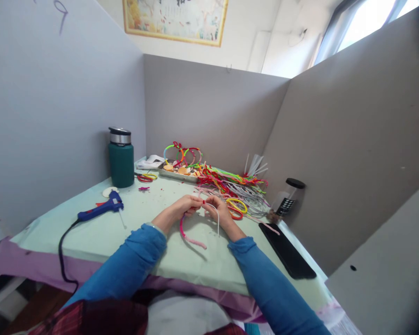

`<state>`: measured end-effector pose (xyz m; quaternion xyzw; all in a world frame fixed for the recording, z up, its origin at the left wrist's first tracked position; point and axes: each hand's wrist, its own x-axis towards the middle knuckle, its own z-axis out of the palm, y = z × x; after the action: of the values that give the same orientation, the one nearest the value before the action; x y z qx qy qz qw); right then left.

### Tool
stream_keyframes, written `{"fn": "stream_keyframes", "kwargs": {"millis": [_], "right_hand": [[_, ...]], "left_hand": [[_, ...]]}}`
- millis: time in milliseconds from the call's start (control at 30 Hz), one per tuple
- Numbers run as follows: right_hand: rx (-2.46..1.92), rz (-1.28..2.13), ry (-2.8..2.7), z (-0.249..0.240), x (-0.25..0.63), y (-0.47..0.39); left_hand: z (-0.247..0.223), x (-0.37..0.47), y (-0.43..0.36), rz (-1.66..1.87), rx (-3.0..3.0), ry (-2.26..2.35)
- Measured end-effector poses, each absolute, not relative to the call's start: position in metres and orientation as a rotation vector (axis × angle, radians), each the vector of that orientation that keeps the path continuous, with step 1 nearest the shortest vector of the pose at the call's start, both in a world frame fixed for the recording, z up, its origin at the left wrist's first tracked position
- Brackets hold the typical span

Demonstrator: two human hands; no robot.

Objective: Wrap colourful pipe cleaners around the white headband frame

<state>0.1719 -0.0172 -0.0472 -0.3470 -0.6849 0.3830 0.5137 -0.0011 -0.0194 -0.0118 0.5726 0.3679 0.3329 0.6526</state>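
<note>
Pale surface [91,237] underneath, left hand [185,204] and right hand [220,211] both pinching fuzzy wire [195,242]; I'd grip lightly, close together.

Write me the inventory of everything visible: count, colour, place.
wrapped band: apparently one, pink-white, in both hands
glue gun: one, blue, left
insulated bottle: one, teal, back left
scissors: two, red-yellow, near bottle and hands
tray: one, silver, back
wrapped rings: several, multicoloured, on tray
pipe cleaners: many, multicoloured, behind hands
lidded jar: one, clear, right
flat device: one, black, right
cloths: two, green and purple, table
partitions: at least three, grey, around table
framed picture: one, gold, wall
window: one, white, upper right
left hand, right hand: two, blue sleeves, centre
</note>
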Motion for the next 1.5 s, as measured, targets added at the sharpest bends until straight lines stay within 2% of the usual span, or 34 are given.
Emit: {"fn": "stream_keyframes", "kwargs": {"millis": [367,900,1500], "right_hand": [[-0.799,0.811,-1.728,-0.0423,0.1692,-0.0243],[-0.785,0.588,-1.830,-0.0472,0.1697,-0.0205],[-0.794,0.665,-1.769,-0.0443,0.1699,-0.0212]], "left_hand": [[-0.0102,0.0013,-0.0209,0.791,1.344,0.830],[-0.0117,0.0017,-0.0181,0.884,1.322,1.055],[-0.0126,0.0022,-0.0162,0.900,1.271,0.860]]}}
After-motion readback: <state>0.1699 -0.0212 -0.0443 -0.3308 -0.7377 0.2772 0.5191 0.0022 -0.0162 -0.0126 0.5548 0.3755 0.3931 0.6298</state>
